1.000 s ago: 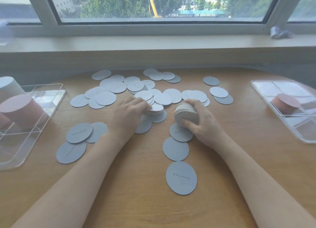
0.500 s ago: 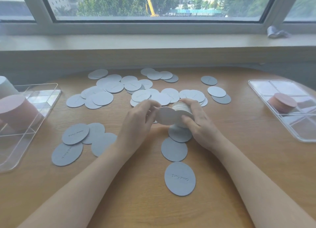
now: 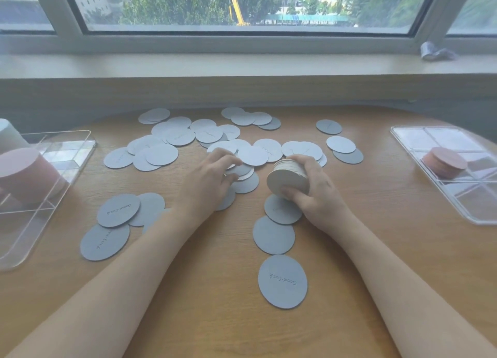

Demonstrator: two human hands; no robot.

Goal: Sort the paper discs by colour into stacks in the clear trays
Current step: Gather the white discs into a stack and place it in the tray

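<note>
Since half a second ago the left hand has left the held stack and gone back to the loose pile, where its curled fingers now pinch at a few overlapping discs just left of the stack, apparently to lift the next one. Meanwhile the right hand has stayed put, thumb below and fingers over the top, gripping the stack of pale discs tilted on its side so that its flat face turns toward the left hand; held that way, it probably takes each new disc easily.

Behind the stack, toward the window, many pale blue-grey discs lie scattered on the wooden worktop, and darker grey ones trail from under the stack toward the person. Well to the left of the stack, a clear tray holds a tall pink stack with a pale one behind it, partly out of view. Well to the right, a second clear tray holds a short pink stack in one compartment. By my reading, pink is sorted already and the pale discs are being gathered in hand before going to a tray.
</note>
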